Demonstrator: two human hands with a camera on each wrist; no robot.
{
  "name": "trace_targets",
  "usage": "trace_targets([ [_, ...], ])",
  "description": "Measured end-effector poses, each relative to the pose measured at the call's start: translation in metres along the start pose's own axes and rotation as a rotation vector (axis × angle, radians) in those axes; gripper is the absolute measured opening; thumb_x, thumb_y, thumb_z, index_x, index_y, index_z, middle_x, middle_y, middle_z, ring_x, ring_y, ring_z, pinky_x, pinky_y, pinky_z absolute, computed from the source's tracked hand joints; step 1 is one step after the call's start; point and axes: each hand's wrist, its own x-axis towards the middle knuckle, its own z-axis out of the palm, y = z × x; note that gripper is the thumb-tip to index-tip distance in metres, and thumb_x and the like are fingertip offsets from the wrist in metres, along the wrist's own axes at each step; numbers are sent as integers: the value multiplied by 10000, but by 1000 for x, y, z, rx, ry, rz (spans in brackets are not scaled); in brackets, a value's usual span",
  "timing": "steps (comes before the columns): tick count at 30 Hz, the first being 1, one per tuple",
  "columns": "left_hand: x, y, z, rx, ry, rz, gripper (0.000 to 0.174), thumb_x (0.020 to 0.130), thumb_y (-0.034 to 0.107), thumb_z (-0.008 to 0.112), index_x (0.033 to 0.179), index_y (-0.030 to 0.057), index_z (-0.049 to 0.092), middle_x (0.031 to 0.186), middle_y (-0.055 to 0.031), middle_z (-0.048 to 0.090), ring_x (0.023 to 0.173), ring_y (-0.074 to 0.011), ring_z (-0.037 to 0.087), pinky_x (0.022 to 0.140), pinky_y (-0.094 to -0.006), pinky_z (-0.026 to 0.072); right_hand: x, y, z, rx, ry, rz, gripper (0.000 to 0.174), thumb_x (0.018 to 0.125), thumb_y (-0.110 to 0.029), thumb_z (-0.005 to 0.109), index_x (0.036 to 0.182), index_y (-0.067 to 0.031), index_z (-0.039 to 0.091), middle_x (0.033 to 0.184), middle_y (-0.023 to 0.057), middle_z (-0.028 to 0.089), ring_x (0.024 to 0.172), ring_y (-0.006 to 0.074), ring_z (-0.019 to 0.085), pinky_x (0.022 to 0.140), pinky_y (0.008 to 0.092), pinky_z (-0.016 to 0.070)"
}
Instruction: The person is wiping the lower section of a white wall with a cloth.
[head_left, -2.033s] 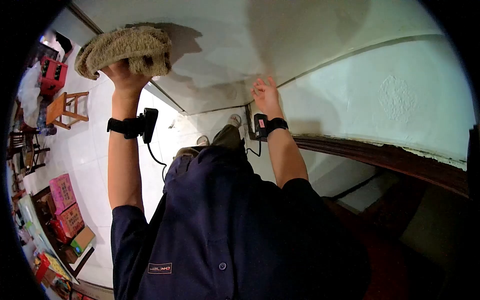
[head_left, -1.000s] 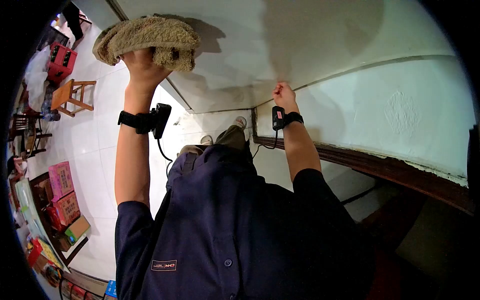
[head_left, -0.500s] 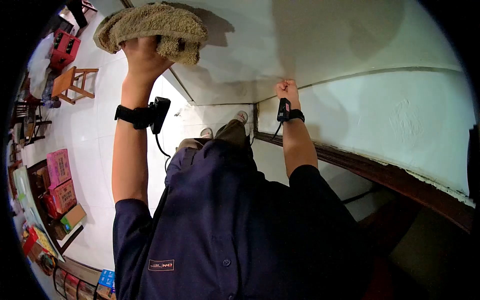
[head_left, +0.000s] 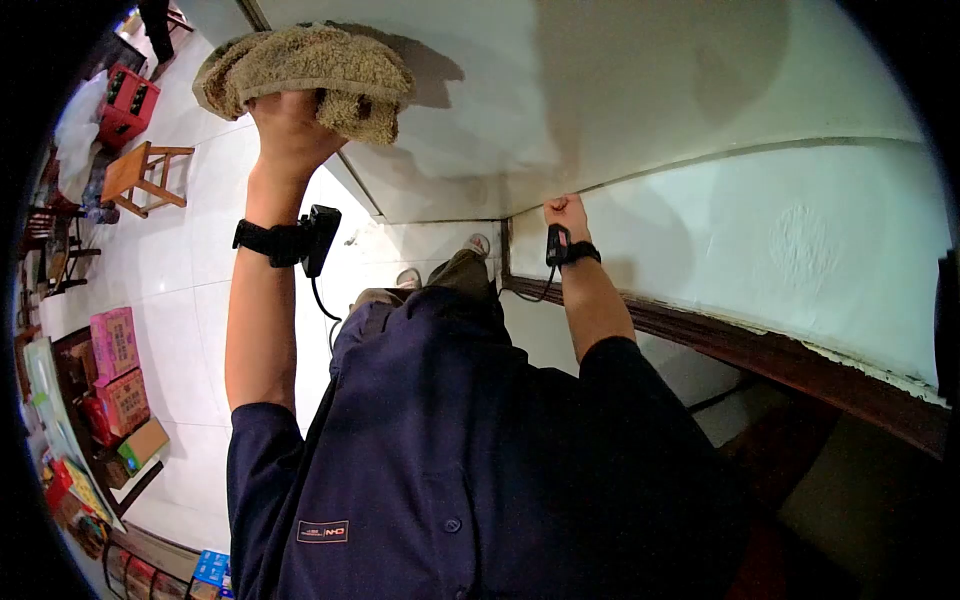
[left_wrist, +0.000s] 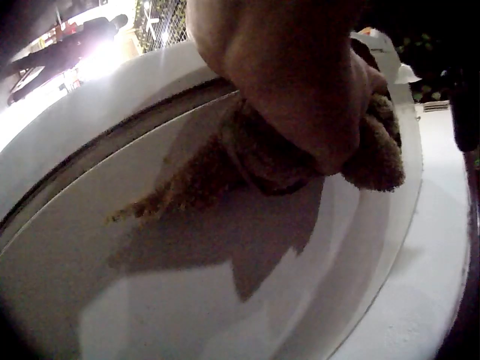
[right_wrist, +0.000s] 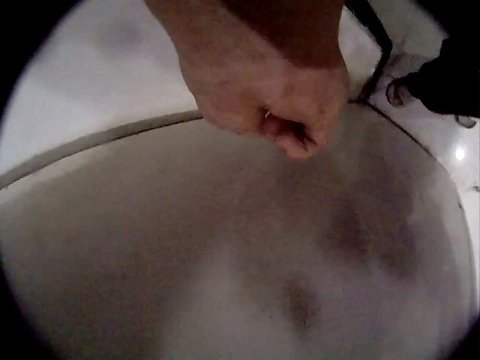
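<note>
A tan terry towel (head_left: 310,72), bunched up, lies against the pale upright panel (head_left: 480,90) at the upper left of the head view. My left hand (head_left: 295,125) grips it, the fingers mostly hidden by its folds. In the left wrist view the towel (left_wrist: 202,169) spreads out below the hand (left_wrist: 300,97) and casts a shadow on the panel. My right hand (head_left: 567,212) is curled into a fist close to the panel's lower seam. Seen from the right wrist, that fist (right_wrist: 277,112) holds nothing visible.
A dark wooden ledge (head_left: 760,350) with a chipped edge runs along the right. On the left stand a wooden stool (head_left: 145,178), a red crate (head_left: 128,105) and a table with boxes (head_left: 125,402). Pale floor tiles (head_left: 185,330) lie between.
The towel and left hand have shifted rightward in the head view since two seconds ago. My right hand's spread fingers have curled into a fist, and it has lately come down slightly.
</note>
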Motion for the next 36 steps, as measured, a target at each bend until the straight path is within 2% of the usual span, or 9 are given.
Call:
trace_targets([
  [1, -2, 0, 1, 1, 1, -2, 718, 527, 352, 881, 1143, 154, 571, 1072, -49, 610, 998, -298, 560, 851, -449, 402, -25, -17, 35, 561, 274, 270, 217, 832, -34, 488, 640, -72, 394, 579, 5, 339, 532, 151, 324, 524, 280, 339],
  [2, -6, -1, 2, 53, -22, -11, 735, 525, 359, 880, 1155, 153, 561, 1073, -55, 605, 996, -302, 556, 849, -453, 396, -36, -21, 42, 560, 276, 267, 217, 832, -34, 488, 640, -72, 394, 579, 5, 339, 532, 151, 324, 524, 280, 339],
  [16, -10, -4, 7, 68, 42, -21, 813, 521, 378, 886, 1205, 134, 520, 1118, -71, 571, 1038, -299, 509, 886, -450, 347, -47, -56, 97, -366, 345, -111, 99, 824, -100, 618, 839, -2, 609, 681, 39, 563, 548, 131, 508, 452, 281, 428],
  [18, -14, -9, 8, 36, -53, 53, 1007, 580, 490, 859, 1373, 154, 337, 1330, -82, 466, 1296, -272, 339, 1056, -520, 121, -43, -54, 98, -396, 387, -121, 98, 825, -95, 616, 826, 3, 613, 675, 43, 568, 523, 137, 505, 424, 280, 415],
  [23, -12, -5, 8, -136, -28, -25, 754, 666, 386, 836, 1274, 119, 478, 1265, -90, 523, 1196, -263, 467, 1037, -465, 265, -44, -53, 100, -445, 425, -148, 80, 829, -90, 615, 770, -42, 592, 680, 22, 556, 558, 131, 511, 495, 291, 446],
  [26, -27, -8, 10, -14, -28, -32, 711, 694, 343, 822, 1263, 89, 478, 1253, -95, 530, 1154, -270, 502, 1017, -435, 312, 45, -11, 10, -1229, 267, -345, 116, 829, -71, 587, 721, -40, 557, 671, 36, 549, 543, 154, 508, 468, 300, 426],
  [28, -80, -28, 35, -532, 26, -540, 652, 724, 314, 800, 1257, 108, 486, 1253, -88, 531, 1132, -269, 516, 986, -457, 342, -10, -31, 90, -639, 431, -191, 136, 829, -68, 570, 702, -47, 525, 670, 42, 529, 552, 163, 497, 480, 314, 421],
  [31, -36, 16, 16, 243, -41, -181, 520, 732, 239, 775, 1190, 139, 551, 1185, -95, 580, 1099, -277, 547, 890, -463, 432, -38, -40, 139, -267, 482, -195, 157, 829, -71, 558, 688, -56, 490, 671, 44, 498, 564, 163, 476, 501, 326, 416],
  [36, -92, 57, 38, -7, -499, -322, 307, 630, 160, 737, 934, 173, 691, 1005, -84, 661, 1004, -287, 589, 892, -432, 436, -32, -27, 135, -134, 459, -156, 150, 813, -60, 559, 692, -63, 469, 674, 39, 454, 585, 156, 441, 542, 329, 411],
])
